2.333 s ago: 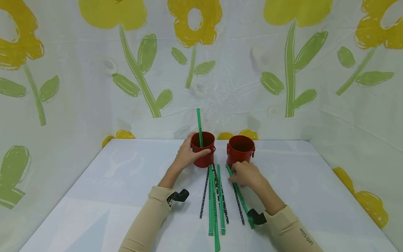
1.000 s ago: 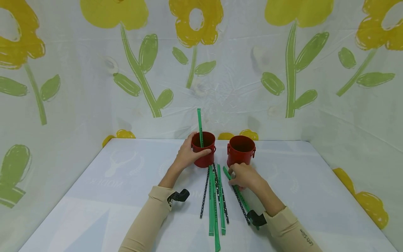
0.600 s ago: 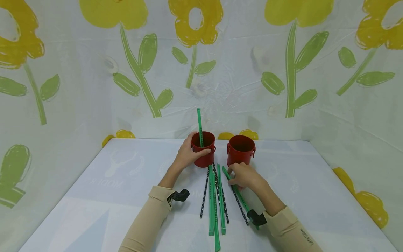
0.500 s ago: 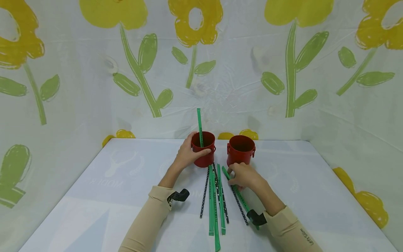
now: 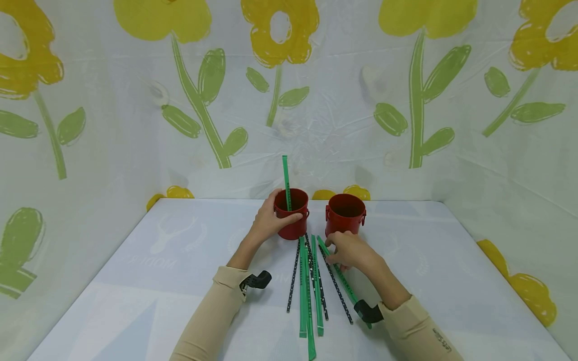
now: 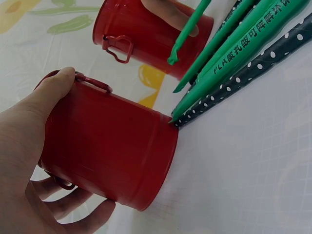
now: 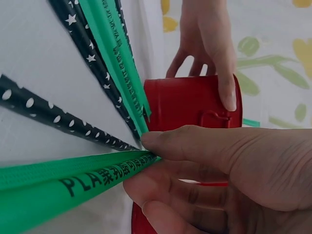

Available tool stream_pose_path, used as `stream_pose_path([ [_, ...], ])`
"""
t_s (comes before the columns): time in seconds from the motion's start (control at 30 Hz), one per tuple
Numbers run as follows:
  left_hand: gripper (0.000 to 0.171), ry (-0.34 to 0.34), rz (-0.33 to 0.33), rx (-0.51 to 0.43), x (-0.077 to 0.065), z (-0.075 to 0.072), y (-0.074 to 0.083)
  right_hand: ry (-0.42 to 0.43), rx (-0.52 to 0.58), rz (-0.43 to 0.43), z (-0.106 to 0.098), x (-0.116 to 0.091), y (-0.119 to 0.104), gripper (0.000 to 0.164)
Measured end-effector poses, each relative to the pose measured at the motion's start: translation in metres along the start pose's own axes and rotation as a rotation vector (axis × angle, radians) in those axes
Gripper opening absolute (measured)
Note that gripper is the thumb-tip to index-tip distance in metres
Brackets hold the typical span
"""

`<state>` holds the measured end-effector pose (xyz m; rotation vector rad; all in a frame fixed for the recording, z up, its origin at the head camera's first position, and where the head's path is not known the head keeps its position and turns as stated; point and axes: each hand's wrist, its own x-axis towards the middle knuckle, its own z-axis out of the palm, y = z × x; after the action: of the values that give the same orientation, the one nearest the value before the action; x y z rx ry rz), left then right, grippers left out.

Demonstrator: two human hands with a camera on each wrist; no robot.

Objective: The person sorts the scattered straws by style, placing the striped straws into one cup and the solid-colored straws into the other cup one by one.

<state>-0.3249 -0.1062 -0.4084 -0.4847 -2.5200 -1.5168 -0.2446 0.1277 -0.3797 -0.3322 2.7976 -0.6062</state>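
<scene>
My left hand [image 5: 267, 220] grips the left red bucket [image 5: 292, 230], thumb across its front and fingers round the far side. A green paper-wrapped straw [image 5: 286, 175] stands upright in that bucket. My right hand [image 5: 354, 250] pinches another green wrapped straw [image 7: 97, 178] near its far end, between thumb and index finger in the right wrist view. This straw slants over the table toward my right wrist. Just left of it lies a black straw with white dots [image 5: 336, 286]. The second red bucket [image 5: 345, 215] stands right behind my right hand, its base partly hidden by the fingers.
Between my hands several green wrapped straws [image 5: 303, 301] and black patterned straws [image 5: 293, 278] lie fanned on the white table [image 5: 180, 281], far ends close to the left bucket. A flower-printed curtain [image 5: 334, 125] hangs along the table's back edge.
The far end of the green straw in my right hand has shifted left. The black dotted straw beside it has slid left too, its far end now showing. My left hand stays on the bucket.
</scene>
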Motion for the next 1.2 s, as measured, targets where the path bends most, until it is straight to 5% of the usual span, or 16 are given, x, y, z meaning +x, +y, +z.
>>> stream_pose_path([
  [0.67, 0.086, 0.002, -0.005, -0.01, 0.0, 0.0, -0.002, 0.063, 0.005, -0.022, -0.006, -0.005, -0.009, 0.042],
  [1.2, 0.085, -0.002, 0.017, -0.012, 0.0, 0.001, -0.003, 0.234, 0.088, -0.103, -0.009, -0.006, -0.012, 0.037],
])
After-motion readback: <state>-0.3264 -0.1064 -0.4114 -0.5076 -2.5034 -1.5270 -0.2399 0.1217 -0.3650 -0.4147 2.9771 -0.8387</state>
